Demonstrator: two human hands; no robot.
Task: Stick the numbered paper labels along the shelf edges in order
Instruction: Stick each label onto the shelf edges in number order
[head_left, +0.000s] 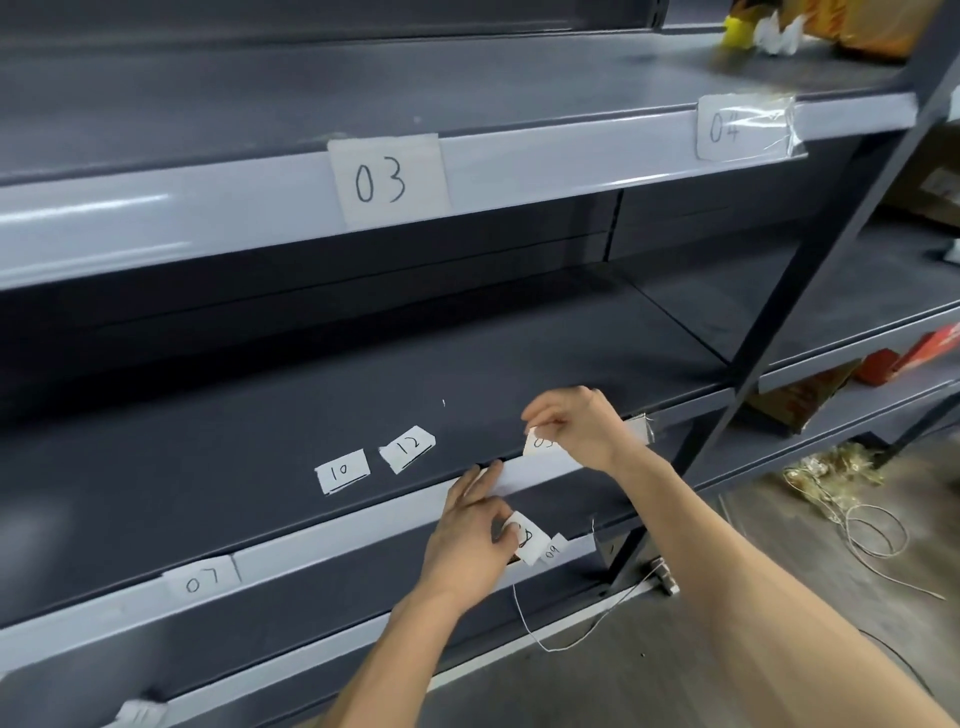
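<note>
My right hand (576, 426) pinches a small paper label (540, 443) against the pale front edge (530, 474) of the middle shelf; its number is partly hidden. My left hand (470, 535) rests on the same edge and holds a label marked 08 (527, 538), with one marked 09 (553, 551) just beside it. Loose labels 10 (343, 471) and 12 (408, 448) lie on the shelf surface. Labels 03 (387, 179) and 04 (743, 127) are stuck on the upper shelf edge. Label 07 (202, 579) is stuck on a lower edge.
A dark upright post (810, 270) stands at the right of the bay. Packaged goods (810, 395) sit on the neighbouring shelves. A tangle of cord (852, 514) lies on the floor at right. A yellow and white item (763, 28) sits on the top shelf.
</note>
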